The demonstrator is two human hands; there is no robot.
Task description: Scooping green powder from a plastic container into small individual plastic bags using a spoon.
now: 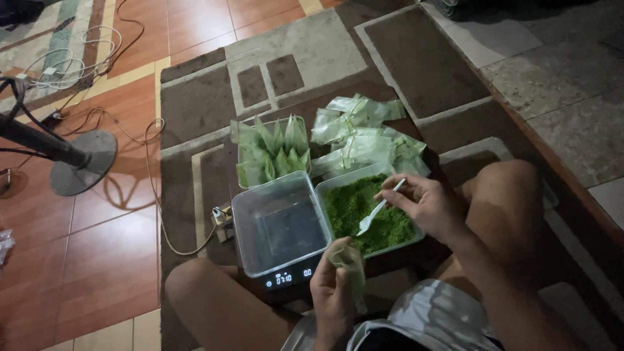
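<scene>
The person sits on a brown patterned rug (195, 110), legs bent to both sides. Right hand (426, 205) holds a white plastic spoon (379, 209) w/ fingers closed around the handle; the spoon's bowl points down and touches the green powder (357, 211) inside a clear container (416, 233). Left hand (335, 286) is closed on a small clear plastic bag (348, 260), held upright just at the near edge of that container.

Beside it, on the left, an empty clear tub (276, 224) stands on a digital scale (286, 278); the scale's display is lit. Behind the tub is another clear box (270, 153) w/ filled green packets standing upright in rows. To the right of that box, a loose pile of empty clear bags (364, 133) lies on the rug, touching the powder container at the back.

Far left, on the red tile floor (110, 260), there is a fan base (81, 159) and white cables (78, 58).
</scene>
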